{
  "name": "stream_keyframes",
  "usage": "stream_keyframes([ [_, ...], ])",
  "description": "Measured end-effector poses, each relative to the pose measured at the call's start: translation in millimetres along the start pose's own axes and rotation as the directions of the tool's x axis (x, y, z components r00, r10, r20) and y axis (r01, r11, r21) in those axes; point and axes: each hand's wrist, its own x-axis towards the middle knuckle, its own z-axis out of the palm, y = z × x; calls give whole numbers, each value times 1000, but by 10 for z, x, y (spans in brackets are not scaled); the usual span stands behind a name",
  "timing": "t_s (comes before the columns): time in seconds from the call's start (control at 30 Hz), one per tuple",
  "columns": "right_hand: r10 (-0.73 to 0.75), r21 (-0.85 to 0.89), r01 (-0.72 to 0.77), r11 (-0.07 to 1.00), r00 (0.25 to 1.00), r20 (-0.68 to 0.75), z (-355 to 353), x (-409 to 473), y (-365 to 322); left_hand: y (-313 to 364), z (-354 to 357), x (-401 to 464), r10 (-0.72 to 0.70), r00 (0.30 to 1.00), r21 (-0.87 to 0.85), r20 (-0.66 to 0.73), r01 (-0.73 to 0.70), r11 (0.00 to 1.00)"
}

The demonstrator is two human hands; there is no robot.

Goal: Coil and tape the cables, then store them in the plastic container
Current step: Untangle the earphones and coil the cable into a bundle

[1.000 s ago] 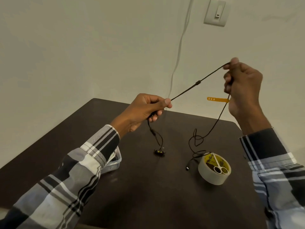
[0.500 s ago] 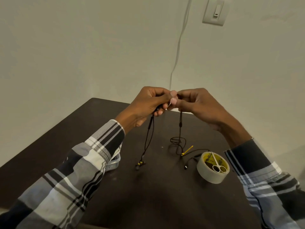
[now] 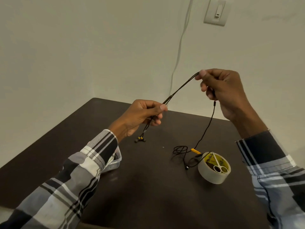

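Left hand (image 3: 142,114) is pinching the cable (image 3: 180,88) between thumb and forefinger, other fingers curled round the strands, earbuds (image 3: 140,140) dangling just below it over the surface (image 3: 148,187). Right hand (image 3: 221,93) is up at 1 o'clock from the left, pinching the fold of the cable at thumb tip, so a doubled stretch is running taut between the two hands. Hands are apart, both clamped on the cable.

From the right hand one strand is dropping toward 6 o'clock to a loose tangle on the surface, with a yellow tie (image 3: 196,151) on it, the plug end lying just beside the tape roll (image 3: 214,169). Scissors (image 3: 217,163) are sitting on the roll. Container (image 3: 113,162) is at 7 o'clock from the left hand, mostly hidden behind the sleeve; contents cannot be told.

Progress, judging: early coiling. One loop is being formed, most of the cable is uncoiled, nothing taped, nothing stored.

Versus half a second back: hands were touching at centre, cable hanging in two drops; now the right hand is pulling away up and right, drawing out the doubled length. Tape roll and container are sitting where they were.
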Motion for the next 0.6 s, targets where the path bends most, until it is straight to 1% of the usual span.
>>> stream_keyframes([
  [0.1, -14, -9, 13, 1000, 996, -89, -132, 59, -7, -115, -49, -35, -35, 999, -30, 4, 35, 999],
  [0.27, -49, -70, 43, 997, 994, -95, -222, 74, 8, -291, -115, -73, -69, 997, -9, 22, 70, 998],
  [0.33, -44, -66, 39, 997, 995, -88, -238, 68, -4, -351, -147, -76, -73, 997, 18, -2, 73, 997],
  [0.4, -22, -46, 21, 999, 999, -40, -250, 59, -35, -421, -202, -77, -61, 997, 95, -45, 65, 993],
  [0.5, 7, -58, -1, 998, 995, 98, -251, 40, -99, -508, -296, -72, -12, 996, 224, -90, 32, 974],
  [0.6, 27, -49, -19, 999, 987, 159, -259, 34, -141, -568, -369, -77, 15, 992, 304, -124, 24, 952],
])
